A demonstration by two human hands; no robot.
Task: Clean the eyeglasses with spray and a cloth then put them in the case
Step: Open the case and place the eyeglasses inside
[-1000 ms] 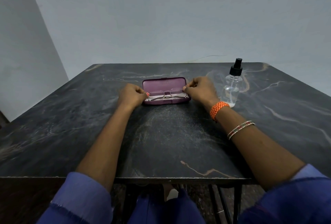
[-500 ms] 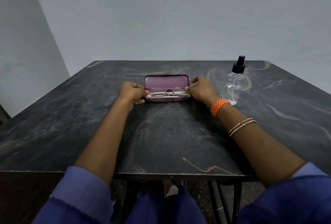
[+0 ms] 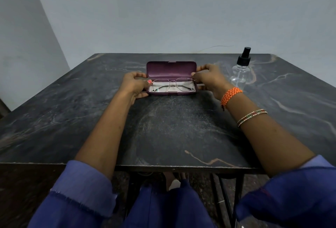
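A purple glasses case [image 3: 171,69] lies open at the table's middle with its lid standing up at the back. Thin metal-framed eyeglasses [image 3: 172,85] rest folded inside it on a pale layer [image 3: 174,91]; I cannot tell whether that is the cloth or the lining. My left hand [image 3: 133,85] is at the case's left end, thumb on the lid's lower corner. My right hand [image 3: 209,78] is at the right end, thumb and forefinger pinching the lid's edge. A clear spray bottle [image 3: 241,74] with a black pump stands to the right of that hand.
The dark marble-patterned table [image 3: 172,127] reaches to a pale wall at the back. Its near edge runs just above my lap, and the metal legs show below it. A thin wire lies along the wall behind the bottle.
Both hands have shifted from the ends of the glasses to the side edges of the case lid. The glasses now lie settled in the case. The camera has tilted a little.
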